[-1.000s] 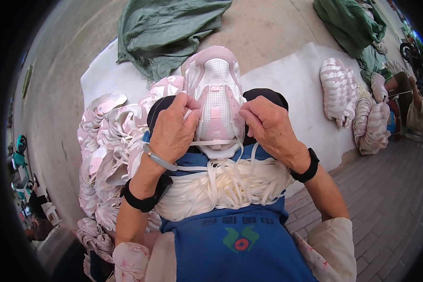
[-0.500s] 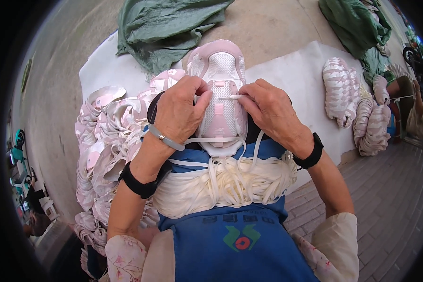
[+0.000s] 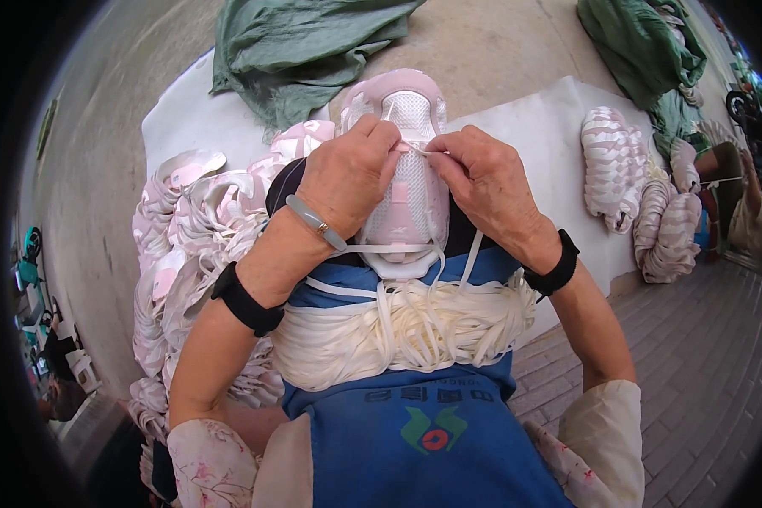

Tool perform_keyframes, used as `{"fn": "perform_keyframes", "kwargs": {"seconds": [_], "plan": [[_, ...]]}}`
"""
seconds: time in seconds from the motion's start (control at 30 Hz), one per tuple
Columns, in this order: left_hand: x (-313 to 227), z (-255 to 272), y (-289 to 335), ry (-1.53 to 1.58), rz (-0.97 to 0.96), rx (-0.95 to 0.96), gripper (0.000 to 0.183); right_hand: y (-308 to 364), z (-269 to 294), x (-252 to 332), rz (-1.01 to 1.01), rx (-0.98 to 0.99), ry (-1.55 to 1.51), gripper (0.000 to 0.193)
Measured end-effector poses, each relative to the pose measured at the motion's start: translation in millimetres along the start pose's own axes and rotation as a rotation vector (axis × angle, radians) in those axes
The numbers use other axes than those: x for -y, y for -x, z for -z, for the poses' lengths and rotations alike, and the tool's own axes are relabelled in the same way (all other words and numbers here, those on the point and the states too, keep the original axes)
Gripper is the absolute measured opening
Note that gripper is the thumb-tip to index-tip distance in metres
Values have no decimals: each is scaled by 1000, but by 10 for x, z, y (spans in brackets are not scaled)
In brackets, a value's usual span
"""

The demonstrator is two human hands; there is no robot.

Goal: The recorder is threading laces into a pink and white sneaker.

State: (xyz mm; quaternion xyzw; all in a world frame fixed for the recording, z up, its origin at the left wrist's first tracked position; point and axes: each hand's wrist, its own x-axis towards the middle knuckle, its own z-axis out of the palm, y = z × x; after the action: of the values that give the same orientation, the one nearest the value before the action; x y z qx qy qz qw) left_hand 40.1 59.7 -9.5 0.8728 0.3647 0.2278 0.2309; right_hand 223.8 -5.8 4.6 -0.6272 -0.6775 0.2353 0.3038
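A pink and white shoe upper (image 3: 402, 216) lies over my lap, its padded collar pointing away from me. Above its tongue, my left hand (image 3: 351, 173) and my right hand (image 3: 487, 178) face each other with fingertips pinched. A white shoelace (image 3: 413, 149) stretches across the short gap between them, and both hands grip it. More lace crosses the toe end of the upper, below my hands. Nearer to me, a thick bundle of cream-white shoelaces (image 3: 398, 339) rests across my blue apron (image 3: 347, 423). My fingers hide part of the upper's eyelet edges.
To the left is a large heap of pink and white shoe uppers (image 3: 186, 229). Stacked uppers (image 3: 611, 169) stand at the right on a white sheet (image 3: 533, 127). Green sacking (image 3: 305, 59) lies ahead, with another green sack (image 3: 639, 51) at the far right.
My left hand has moved right and slightly away from me, toward the middle of the upper. My right hand has risen a little. The lace now spans between both hands.
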Motion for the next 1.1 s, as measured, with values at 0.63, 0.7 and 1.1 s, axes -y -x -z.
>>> {"fn": "perform_keyframes", "kwargs": {"seconds": [0.63,0.7,1.1], "plan": [[40,-87,32,-26,-28,-46,12,-80,-51,-69,92,-83,139,13],[41,-93,30,-29,-29,-44,12,-74,-19,-41,74,-77,119,13],[86,-111,29,-53,-76,-51,11,-46,-59,8,56,-77,141,14]]}}
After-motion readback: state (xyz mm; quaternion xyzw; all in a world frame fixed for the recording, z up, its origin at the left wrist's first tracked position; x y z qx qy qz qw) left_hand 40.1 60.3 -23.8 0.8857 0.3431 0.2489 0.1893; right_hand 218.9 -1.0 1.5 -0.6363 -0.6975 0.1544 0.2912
